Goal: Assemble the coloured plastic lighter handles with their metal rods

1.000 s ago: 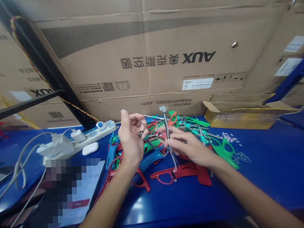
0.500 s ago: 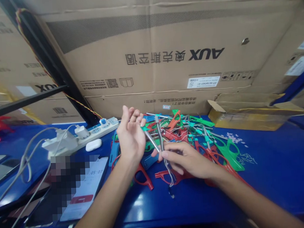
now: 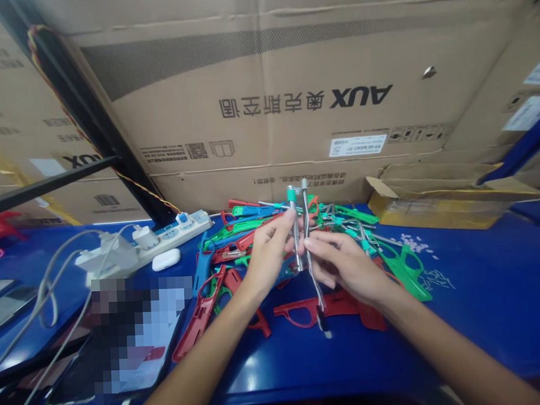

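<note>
My left hand point(image 3: 274, 241) is closed on a slim metal tube point(image 3: 297, 257) with a green collar near its top, held nearly upright. Close beside it on the right, my right hand point(image 3: 338, 253) pinches a thin grey wired stem point(image 3: 305, 204). White wires point(image 3: 316, 283) trail from that stem down to a small black end piece point(image 3: 322, 319). Behind and below both hands spreads a pile of red, green and blue plastic lighter-shaped shells. A red shell point(image 3: 340, 304) lies just under my right hand, and another red shell point(image 3: 198, 323) lies left of my left forearm.
A white power strip point(image 3: 186, 229) with plugged-in chargers stands at the left, near a white earbud case point(image 3: 166, 259). A phone point(image 3: 160, 348) lies by my left forearm. An open cardboard box point(image 3: 438, 211) sits at the right. Large cartons point(image 3: 265, 61) wall off the back.
My left hand has turned over from palm-up and now grips the metal tube, which stands more upright. My right hand has shifted slightly right with the wired stem, apart from the tube.
</note>
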